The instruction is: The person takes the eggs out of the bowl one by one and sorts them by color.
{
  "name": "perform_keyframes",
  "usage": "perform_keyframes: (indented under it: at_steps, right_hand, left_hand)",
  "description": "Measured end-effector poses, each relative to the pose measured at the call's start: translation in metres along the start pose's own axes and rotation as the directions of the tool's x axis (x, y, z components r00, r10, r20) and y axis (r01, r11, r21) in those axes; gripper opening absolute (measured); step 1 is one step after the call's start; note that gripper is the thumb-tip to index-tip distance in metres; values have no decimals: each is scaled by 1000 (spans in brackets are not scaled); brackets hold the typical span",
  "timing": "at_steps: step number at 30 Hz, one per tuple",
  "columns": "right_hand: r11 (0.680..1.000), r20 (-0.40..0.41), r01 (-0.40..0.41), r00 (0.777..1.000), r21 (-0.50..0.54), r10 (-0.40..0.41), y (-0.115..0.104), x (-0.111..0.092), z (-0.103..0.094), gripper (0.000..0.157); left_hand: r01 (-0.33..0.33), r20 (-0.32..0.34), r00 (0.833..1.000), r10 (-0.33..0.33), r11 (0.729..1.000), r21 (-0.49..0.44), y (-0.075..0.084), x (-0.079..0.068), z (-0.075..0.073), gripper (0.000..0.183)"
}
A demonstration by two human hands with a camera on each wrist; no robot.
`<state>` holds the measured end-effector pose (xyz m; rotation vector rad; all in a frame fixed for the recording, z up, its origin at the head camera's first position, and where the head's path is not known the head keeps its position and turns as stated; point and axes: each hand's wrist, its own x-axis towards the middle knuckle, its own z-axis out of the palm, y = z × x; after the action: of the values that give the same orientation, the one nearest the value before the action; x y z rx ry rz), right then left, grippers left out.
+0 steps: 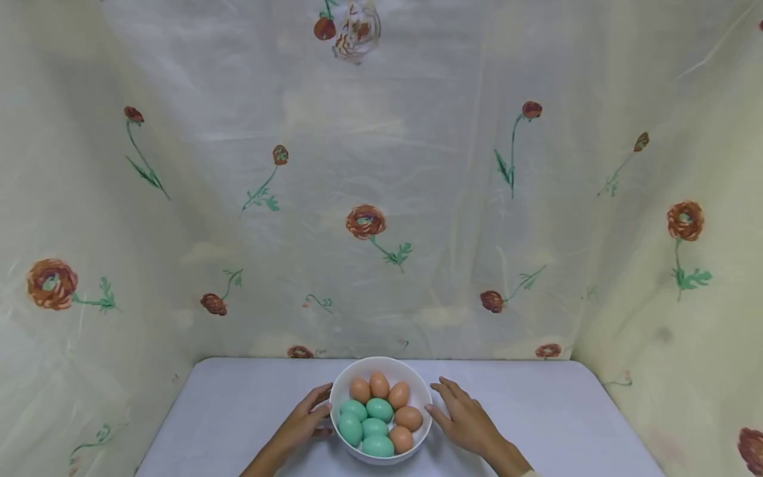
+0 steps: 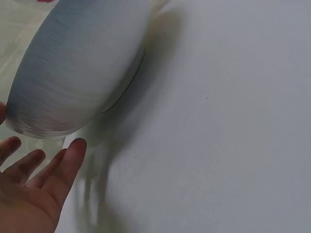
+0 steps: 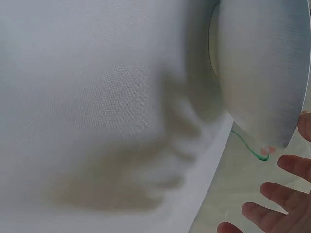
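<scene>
A white bowl [image 1: 379, 365] stands on the white table at the front middle in the head view. Inside it lie several green eggs [image 1: 350, 429] at the left and front, with several brown eggs [image 1: 408, 418] along the back and right. My left hand [image 1: 298, 424] is at the bowl's left side, fingers spread and loosely bent, thumb tip right at the rim. At the other side my right hand [image 1: 471, 419] has its fingers spread, with the thumb tip close to the rim. Both wrist views show the bowl's outer wall [image 2: 82, 63] beside the fingertips.
The white table [image 1: 238, 404] has its back edge behind the bowl. A pale flower-print cloth [image 1: 417, 172] hangs behind the table and along its left and right sides.
</scene>
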<state>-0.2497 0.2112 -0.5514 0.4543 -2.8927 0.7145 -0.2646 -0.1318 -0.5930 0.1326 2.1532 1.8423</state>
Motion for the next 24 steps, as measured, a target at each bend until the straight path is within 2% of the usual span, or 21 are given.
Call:
perform_keyframes:
  at_steps: [3,8,13,24]
  right_hand:
    - [1000,-11,21,1000,-9,-21,-2,1,-1,47]
    - [999,2,41,999,0,-41,-6,6,-3,47]
    - [998,14,58,998,28,-58,-11,12,-5,47]
    - [992,-38,106,994,65,-104,-31,22,-8,46]
  left_hand:
    - [-13,18,1000,15,996,-93,2,-3,1,58]
    - [-8,40,999,18,972,-237,4,-4,1,60]
    - [15,30,1000,-7,960,-280,4,-2,1,59]
    - [27,33,999,-17,946,-323,0,-2,0,58]
